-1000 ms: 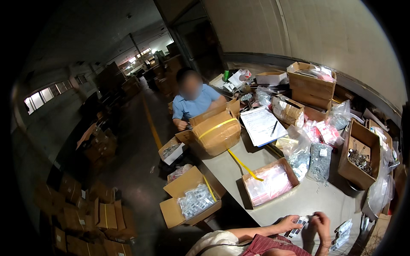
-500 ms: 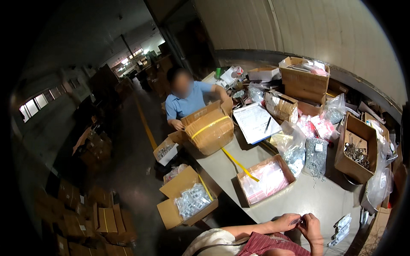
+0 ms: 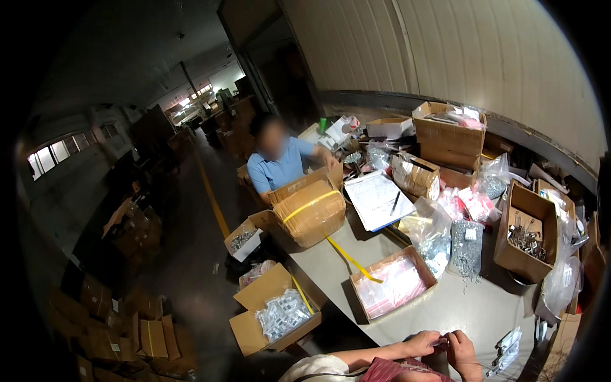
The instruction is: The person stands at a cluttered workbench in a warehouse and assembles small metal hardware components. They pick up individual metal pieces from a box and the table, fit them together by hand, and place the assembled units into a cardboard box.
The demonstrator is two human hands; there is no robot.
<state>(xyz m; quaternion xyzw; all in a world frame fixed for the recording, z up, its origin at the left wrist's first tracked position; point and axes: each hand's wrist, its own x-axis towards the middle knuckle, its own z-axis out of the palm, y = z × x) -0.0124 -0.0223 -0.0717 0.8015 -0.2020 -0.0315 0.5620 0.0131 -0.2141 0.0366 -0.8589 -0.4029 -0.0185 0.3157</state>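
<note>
Close to the table's front edge, my left hand (image 3: 421, 344) and my right hand (image 3: 461, 349) meet with bent fingers. Between the fingertips is something small and dark, too hidden to name. Several silvery parts in clear wrapping (image 3: 507, 351) lie on the table just right of my right hand. Beyond my hands stands a shallow open cardboard box (image 3: 361, 299), filled with clear plastic bags (image 3: 393, 286) with pink edges. A yellow strap (image 3: 347, 253) runs over that box's rim.
Across the table (image 3: 335, 280) a co-worker (image 3: 280, 167) in blue reaches into a large carton (image 3: 312, 219). A clipboard (image 3: 379, 198), a bag of small metal parts (image 3: 466, 245) and a box of metal pieces (image 3: 509, 264) stand around. At left, an open carton (image 3: 251, 331) holds wrapped parts.
The view has shifted slightly, so my hands and the table sit lower in it. My hands stay together. The co-worker's one hand no longer shows at the carton's left side.
</note>
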